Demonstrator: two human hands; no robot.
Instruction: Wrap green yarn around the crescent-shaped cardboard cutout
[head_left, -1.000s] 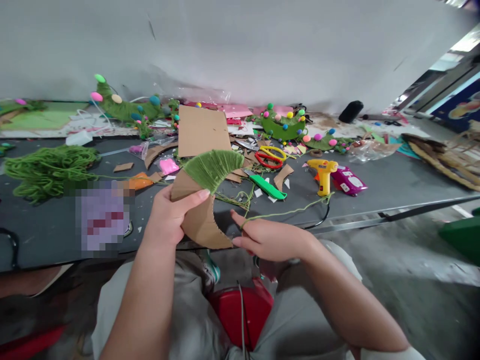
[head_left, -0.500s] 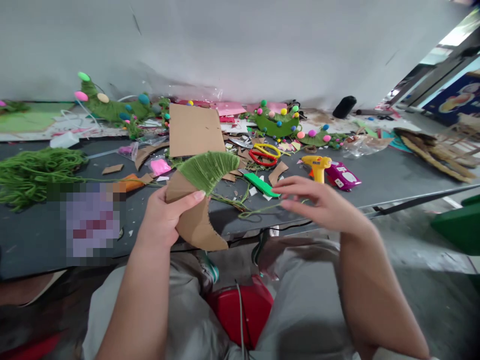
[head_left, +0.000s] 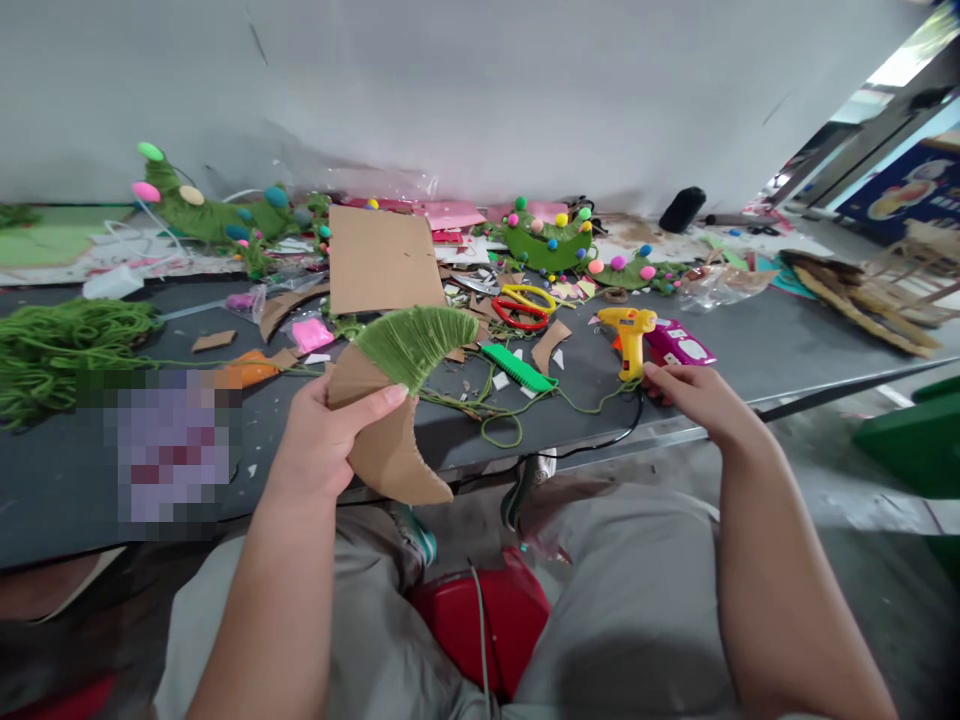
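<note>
My left hand (head_left: 330,435) grips a cardboard crescent (head_left: 390,455), thumb on its face, fingers behind. Tightly wound green yarn (head_left: 420,340) covers the crescent's upper part; the lower part is bare cardboard. A loose green strand (head_left: 577,408) runs from the crescent, loops on the table and reaches the fingertips of my right hand (head_left: 686,395). Those fingertips are pinched together at the strand, right beside the handle foot of a yellow glue gun (head_left: 630,340). A green comb-like tool (head_left: 517,368) lies between my hands.
Red and yellow scissors (head_left: 525,308), a cardboard sheet (head_left: 386,260) and scraps lie behind the crescent. Left is a heap of green yarn (head_left: 75,345). A purple packet (head_left: 679,343) lies by the glue gun. Decorated green crescents (head_left: 225,218) stand along the wall. A black cord (head_left: 600,445) hangs at the table edge.
My right hand has moved right, from near the green comb-like tool to the glue gun's handle, drawing the strand along. My left hand and the crescent have stayed nearly in place.
</note>
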